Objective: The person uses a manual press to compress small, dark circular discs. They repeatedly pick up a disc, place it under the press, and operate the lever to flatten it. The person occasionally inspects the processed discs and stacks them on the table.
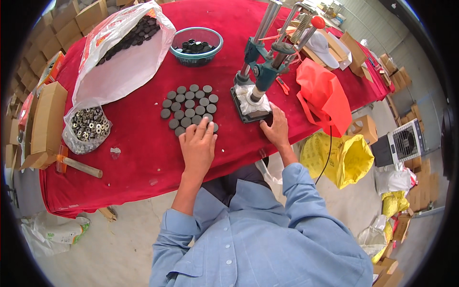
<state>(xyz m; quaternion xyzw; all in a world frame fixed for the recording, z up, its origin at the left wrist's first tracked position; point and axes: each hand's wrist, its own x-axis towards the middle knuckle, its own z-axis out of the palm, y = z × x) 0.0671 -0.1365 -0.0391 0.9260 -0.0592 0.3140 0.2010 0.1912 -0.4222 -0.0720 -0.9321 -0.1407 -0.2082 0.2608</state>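
Note:
Round black discs (190,104) lie close together in rough rows on the red-covered table in front of me. My left hand (197,145) rests at their near edge, fingers stretched out and fingertips over the nearest discs, partly hiding them. To the right stands a green and metal hand press (265,72), its ram lowered toward a white-covered base (253,104). At the base's right corner is my right hand (277,128), thumb and fingers apart, with no held object visible. Whatever lies beneath the ram is hidden.
A white sack (125,76) spills black discs at the far left. Nearby are a teal bowl (196,56) of black parts, a plastic bag (87,129) of metal rings and a hammer (82,166). A red bag (326,95) lies right of the press, with a yellow sack (334,158) below.

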